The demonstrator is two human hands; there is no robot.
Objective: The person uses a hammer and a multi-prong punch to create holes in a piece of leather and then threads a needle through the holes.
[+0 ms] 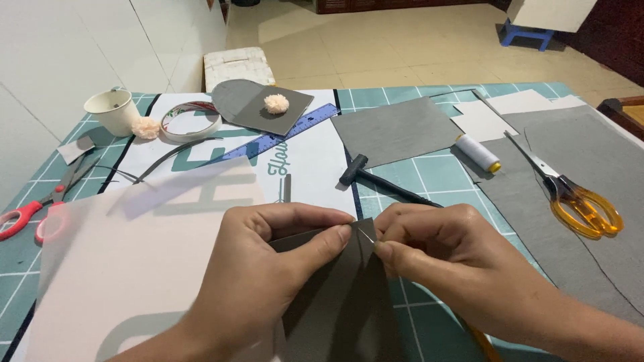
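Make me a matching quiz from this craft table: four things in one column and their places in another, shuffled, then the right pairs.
Things
1. orange-handled scissors
2. red-handled scissors
3. white cup
4. white thread spool

Places
A. far left corner of the mat
B. on the grey fabric at right
C. left edge of the mat
D. beside the grey sheet, mid-right

Pairs: 1-B, 2-C, 3-A, 4-D

the hands (268,268) (443,258) meet at the near edge on a fabric piece (349,288); tracing paper (127,261) lies left of them; a hammer (376,179) just behind; a thread spool (477,153) and scissors (570,194) to the right; a cup (114,110), tape roll (191,121) and ruler (282,134) far left behind; a 2nd pair of scissors (40,208) at the left edge.
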